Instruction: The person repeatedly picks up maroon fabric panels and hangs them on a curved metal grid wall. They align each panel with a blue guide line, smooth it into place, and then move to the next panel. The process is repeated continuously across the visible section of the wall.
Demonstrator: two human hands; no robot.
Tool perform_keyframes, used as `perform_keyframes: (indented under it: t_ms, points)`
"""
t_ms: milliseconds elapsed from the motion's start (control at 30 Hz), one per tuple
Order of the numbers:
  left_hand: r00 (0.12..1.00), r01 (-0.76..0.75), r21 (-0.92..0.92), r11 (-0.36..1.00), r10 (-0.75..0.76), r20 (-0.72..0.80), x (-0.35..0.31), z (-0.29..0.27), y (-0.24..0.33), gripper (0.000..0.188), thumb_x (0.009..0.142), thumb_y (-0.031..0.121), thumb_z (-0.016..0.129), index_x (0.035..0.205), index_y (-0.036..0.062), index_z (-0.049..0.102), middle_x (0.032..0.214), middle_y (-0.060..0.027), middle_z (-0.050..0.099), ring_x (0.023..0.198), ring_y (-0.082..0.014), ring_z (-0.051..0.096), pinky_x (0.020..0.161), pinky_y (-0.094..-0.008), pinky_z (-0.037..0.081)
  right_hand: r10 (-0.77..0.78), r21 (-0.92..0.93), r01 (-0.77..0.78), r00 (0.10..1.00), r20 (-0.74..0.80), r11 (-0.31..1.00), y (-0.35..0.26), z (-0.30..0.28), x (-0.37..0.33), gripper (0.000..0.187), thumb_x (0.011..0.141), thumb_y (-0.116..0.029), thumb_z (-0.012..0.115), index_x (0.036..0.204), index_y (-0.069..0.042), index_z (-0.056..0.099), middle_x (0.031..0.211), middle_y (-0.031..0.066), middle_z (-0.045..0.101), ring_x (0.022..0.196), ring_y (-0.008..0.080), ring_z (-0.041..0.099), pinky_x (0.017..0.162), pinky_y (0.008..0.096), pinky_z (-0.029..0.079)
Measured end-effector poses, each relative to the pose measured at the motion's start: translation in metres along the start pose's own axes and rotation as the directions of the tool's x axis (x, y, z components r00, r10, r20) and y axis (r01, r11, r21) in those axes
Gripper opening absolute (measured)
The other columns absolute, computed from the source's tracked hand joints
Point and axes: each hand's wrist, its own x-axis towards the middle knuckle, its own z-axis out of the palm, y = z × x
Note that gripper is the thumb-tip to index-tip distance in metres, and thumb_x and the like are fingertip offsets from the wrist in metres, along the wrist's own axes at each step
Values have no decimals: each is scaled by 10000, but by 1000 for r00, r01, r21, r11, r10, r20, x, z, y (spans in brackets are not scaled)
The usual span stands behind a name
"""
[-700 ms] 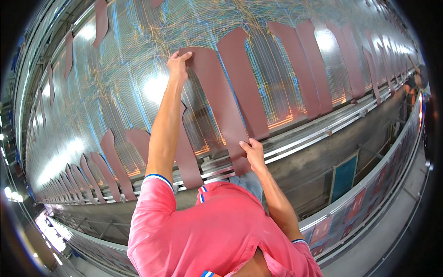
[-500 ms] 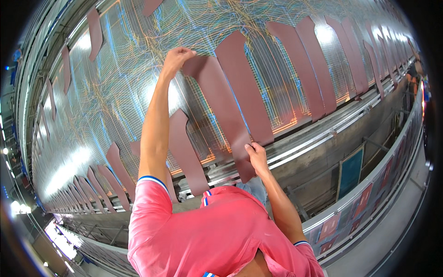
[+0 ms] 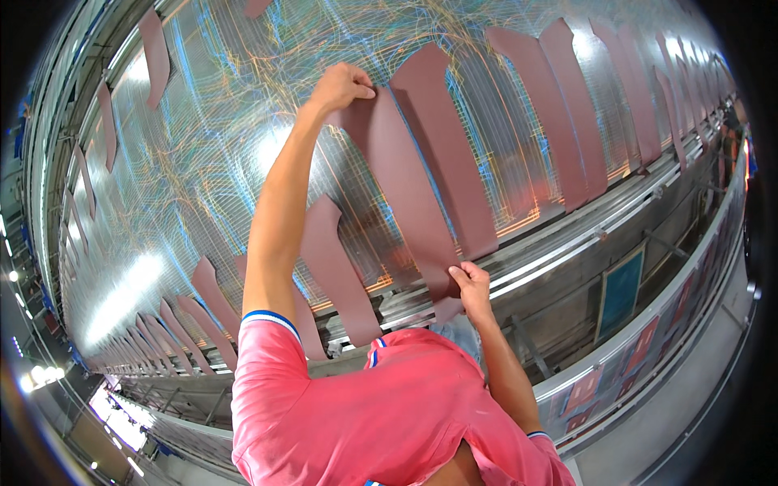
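Observation:
A long maroon cut panel (image 3: pixel 403 178), smooth like fabric or thin leather, stretches between my hands over the long table (image 3: pixel 219 154). My left hand (image 3: pixel 344 87) pinches its far end near the top edge. The near end is held by my right hand (image 3: pixel 472 285), thumb and fingers closed on its right edge at the table's front rail. That near end bends down over the rail toward my body. Close on the right lies a similar maroon panel (image 3: pixel 450 146). Left of the held one, a shorter panel (image 3: pixel 339 271) lies partly behind my left arm.
Coloured lines in blue, orange and yellow cover the table's shiny surface. Several more maroon panels (image 3: pixel 559 113) lie along the front edge on both sides, others along the far edge (image 3: pixel 154 61). A metal rail (image 3: pixel 559 255) borders the front; a lower rack (image 3: pixel 583 389) curves at the right.
My left hand has shifted right along the panel's far edge. The right hand and the panel's near end have moved slightly right and toward me. The whole view has shifted a little.

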Motion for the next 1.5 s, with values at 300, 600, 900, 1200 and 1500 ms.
perform_keyframes:
  t_ms: [300,600,900,1200,1500]
  points:
    - [998,56,93,994,-53,-30,18,3,-8,185,766,217,789,809,39,760,738,-113,704,681,-236,654,655,-378,510,-87,-132,71,989,-121,989,-17,19,16,232,945,-192,636,880,31,644,627,3,447,609,72,384,550,285,358]
    - [992,124,84,989,-122,-29,13,1,3,187,762,221,778,783,36,758,685,-105,682,626,-227,630,629,-360,503,-76,-197,33,974,-215,980,-18,19,16,257,927,-216,655,875,36,651,663,61,549,638,111,469,610,307,423]
    - [986,166,24,986,-166,-14,11,-9,8,196,740,230,775,776,37,758,666,-99,682,620,-202,638,622,-340,506,-124,-172,103,985,-116,980,-10,9,4,279,929,-232,661,885,43,656,652,67,526,631,108,450,597,308,412]
    - [987,143,183,973,-127,-94,24,4,0,184,715,255,788,734,73,764,655,-86,689,654,-247,663,672,-369,526,-190,-371,102,960,-208,923,-19,10,31,259,907,-221,654,878,36,656,784,192,640,701,351,608,681,392,472]
    - [986,158,176,972,-144,-86,29,8,-3,189,707,272,810,723,89,768,666,-70,697,672,-229,666,719,-371,528,-180,-435,75,962,-205,897,-23,11,34,253,887,-238,669,835,9,654,739,210,609,647,381,580,624,412,452]
